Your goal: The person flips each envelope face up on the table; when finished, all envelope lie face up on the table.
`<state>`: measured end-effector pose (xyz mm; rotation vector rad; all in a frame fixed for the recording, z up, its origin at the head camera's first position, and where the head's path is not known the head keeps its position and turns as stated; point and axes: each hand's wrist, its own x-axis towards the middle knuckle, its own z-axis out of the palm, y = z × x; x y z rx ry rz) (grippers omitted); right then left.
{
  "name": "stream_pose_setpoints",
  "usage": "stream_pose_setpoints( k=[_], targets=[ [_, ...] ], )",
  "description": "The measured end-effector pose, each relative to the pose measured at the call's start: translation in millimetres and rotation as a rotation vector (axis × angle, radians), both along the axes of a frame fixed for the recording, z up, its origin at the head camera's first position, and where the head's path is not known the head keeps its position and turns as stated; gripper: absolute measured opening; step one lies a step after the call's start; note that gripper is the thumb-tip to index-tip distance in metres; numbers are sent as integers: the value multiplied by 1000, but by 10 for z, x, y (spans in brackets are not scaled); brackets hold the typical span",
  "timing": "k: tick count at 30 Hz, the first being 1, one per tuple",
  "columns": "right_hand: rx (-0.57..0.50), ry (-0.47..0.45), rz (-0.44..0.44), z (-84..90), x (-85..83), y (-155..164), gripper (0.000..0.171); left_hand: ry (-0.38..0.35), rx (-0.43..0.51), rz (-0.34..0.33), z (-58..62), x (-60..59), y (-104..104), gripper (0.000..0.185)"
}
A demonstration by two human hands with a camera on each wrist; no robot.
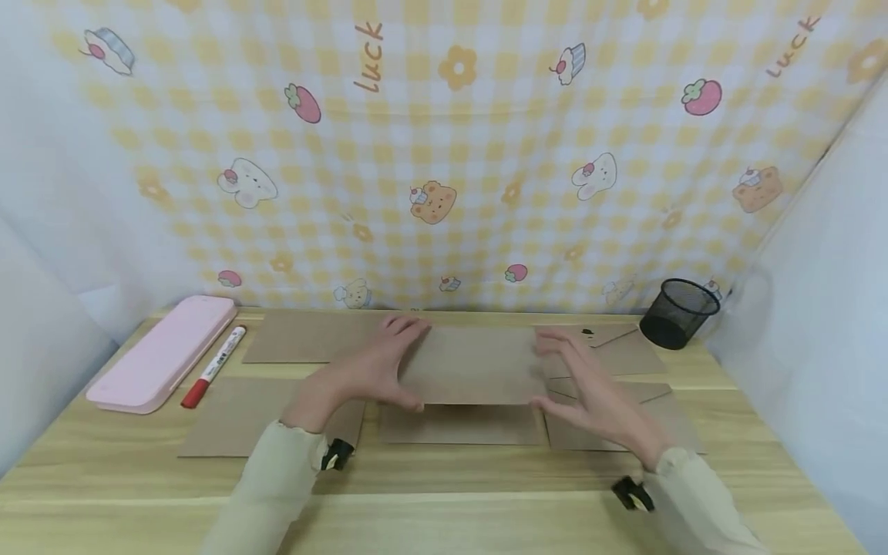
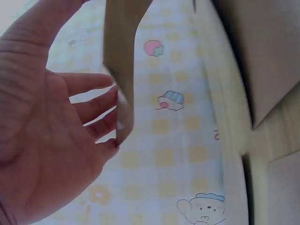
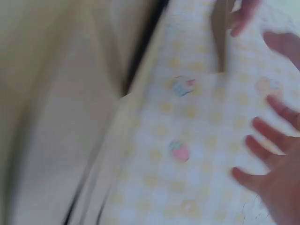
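Note:
A plain brown kraft envelope (image 1: pixel 475 366) is raised above the middle of the table. My left hand (image 1: pixel 378 366) grips its left end; in the left wrist view the fingertips meet the envelope (image 2: pixel 119 42), seen nearly edge-on. At the other end is my right hand (image 1: pixel 590 385). The right wrist view shows that hand (image 3: pixel 281 159) with fingers spread and a gap between them and the envelope (image 3: pixel 219 33). Beneath the raised one lies another brown envelope (image 1: pixel 458 430), partly covered in the head view.
Flat envelopes lie left (image 1: pixel 232 416) and right (image 1: pixel 617 354), the right ones with flap lines showing. A pink case (image 1: pixel 163 351) and a red-capped marker (image 1: pixel 213 366) lie at the far left. The black mesh pen holder (image 1: pixel 676 316) stands back right, before a patterned curtain (image 1: pixel 486 154).

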<state>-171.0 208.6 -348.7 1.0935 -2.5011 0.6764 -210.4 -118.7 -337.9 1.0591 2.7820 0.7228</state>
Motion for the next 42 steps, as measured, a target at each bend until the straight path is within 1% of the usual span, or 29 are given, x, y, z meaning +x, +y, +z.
stream_pose_setpoints(
  k=[1,2,3,4,5,8,10,12,14,15,16,17,19,21,24,28,30,32,33,34,35,36,38,39,40,41,42],
  targets=[
    [-17,70,29,-25,44,68,44,0,7,0,19,3,-13,112],
    [-21,139,61,-47,81,131,36,-6,10,2,40,5,-24,112],
    [-5,202,91,-69,110,188,32,-7,14,0,57,5,-33,112],
    [25,263,113,-86,131,236,34,-9,11,-2,73,4,-39,111],
    [73,310,126,-102,149,280,37,-10,8,-5,85,4,-43,111],
    [245,410,176,-130,159,362,45,-23,-11,-11,113,20,-40,110],
    [391,472,178,-128,136,378,54,-43,-14,-25,141,56,-26,110],
    [544,546,170,-101,99,364,58,-72,-13,-50,177,110,-1,111],
    [644,564,184,-53,50,315,54,-106,-11,-83,225,172,18,113],
    [661,548,191,-23,27,289,50,-120,-9,-97,244,199,25,113],
    [659,531,202,13,7,264,50,-135,-4,-107,260,224,28,114],
    [649,520,215,49,-9,246,55,-143,1,-114,275,246,28,114],
    [584,488,253,113,-33,218,77,-161,17,-121,298,276,21,114],
    [516,497,279,153,-54,204,93,-168,32,-125,312,291,9,114],
    [450,568,320,168,-89,188,93,-165,46,-143,323,296,-1,112],
    [379,608,354,143,-126,175,92,-143,47,-153,333,307,-3,108],
    [361,606,362,141,-120,177,89,-123,48,-134,354,336,5,105],
    [359,598,364,140,-103,192,82,-93,77,-90,402,395,1,100],
    [363,590,364,137,-91,203,77,-61,104,-64,424,426,-8,93],
    [371,585,364,136,-77,212,72,-3,142,-45,440,457,-25,84],
    [378,574,361,136,-61,221,68,80,192,-43,450,485,-53,72],
    [377,557,356,129,-51,231,68,172,253,-55,449,511,-98,60],
    [375,527,353,112,-36,246,68,428,357,-130,399,551,-215,40],
    [362,508,352,104,-34,248,72,582,374,-174,353,564,-281,38],
    [355,495,348,91,-30,258,75,722,373,-224,299,571,-341,38],
    [340,469,344,80,-27,268,79,832,351,-277,238,578,-401,39],
    [327,446,341,69,-22,276,82,912,312,-324,175,584,-455,39]
  ],
)
